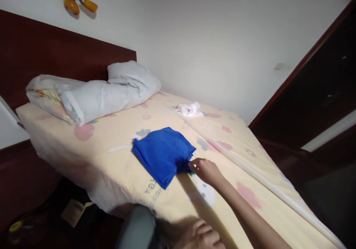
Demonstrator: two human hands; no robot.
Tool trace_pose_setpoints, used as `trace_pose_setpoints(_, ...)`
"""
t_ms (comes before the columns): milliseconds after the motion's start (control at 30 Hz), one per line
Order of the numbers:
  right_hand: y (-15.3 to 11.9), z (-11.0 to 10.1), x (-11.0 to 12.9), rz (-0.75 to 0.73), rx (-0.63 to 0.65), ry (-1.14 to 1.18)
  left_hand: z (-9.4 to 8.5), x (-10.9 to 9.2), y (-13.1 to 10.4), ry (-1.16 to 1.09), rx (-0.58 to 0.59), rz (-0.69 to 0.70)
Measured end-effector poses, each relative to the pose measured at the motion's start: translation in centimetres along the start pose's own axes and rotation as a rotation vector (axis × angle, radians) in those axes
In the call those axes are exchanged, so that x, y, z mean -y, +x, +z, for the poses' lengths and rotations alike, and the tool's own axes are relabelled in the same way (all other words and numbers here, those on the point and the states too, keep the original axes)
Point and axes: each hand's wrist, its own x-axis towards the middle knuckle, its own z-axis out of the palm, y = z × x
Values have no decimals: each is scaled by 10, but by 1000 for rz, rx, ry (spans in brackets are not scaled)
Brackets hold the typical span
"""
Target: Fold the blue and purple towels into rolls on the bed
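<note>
A blue folded cloth (pixel 164 150), perhaps a garment, lies on the bed with its layers stacked into a rough square. My right hand (pixel 205 171) reaches in from the lower right and pinches the cloth's near right corner between thumb and fingers. That corner is in shadow and slightly raised. At the bottom edge of the view is my left hand (pixel 200 236), its fingers curled and apart from the cloth. Its palm is hidden, so I cannot tell whether it holds anything.
A patterned cream sheet (pixel 128 167) covers the bed. A rolled grey-white quilt (pixel 97 97) lies by the dark red headboard (pixel 61 46). Farther back sits a crumpled white item (pixel 190 109). A rounded grey shape (pixel 139 228) shows at the bottom; a wall lamp (pixel 73 0) hangs upper left.
</note>
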Motion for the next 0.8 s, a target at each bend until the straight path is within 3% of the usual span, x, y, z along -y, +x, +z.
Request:
trace_pose_setpoints(67, -29, 23, -9, 57, 7, 74, -38, 12, -6, -45, -137, -200)
trace_pose_setpoints(133, -63, 37, -22, 176, -6, 254, -73, 31, -16, -65, -350, -474)
trace_pose_setpoints(200, -98, 46, -39, 314, -39, 461, -98, 55, -32, -8, -511, -660)
trace_pose_setpoints(333, -151, 50, -83, 589, -204, 559, -115, 116, -68, 192, -560, -1045)
trace_pose_setpoints(433, -171, 46, -116, 720, -329, 535, -124, 154, -77, -43, -684, -1371)
trace_pose_setpoints(500, -175, 44, -131, 750, -393, 602, -133, 167, -65, -201, -744, -1454)
trace_pose_setpoints(567, -175, 42, -138, 753, -420, 681, -138, 169, -44, -298, -800, -1443)
trace_pose_setpoints(700, -172, 39, -131, 719, -372, 706, -132, 159, -2, -422, -899, -1402)
trace_pose_setpoints(800, -174, 35, -124, 711, -352, 700, -133, 160, 15, -403, -920, -1412)
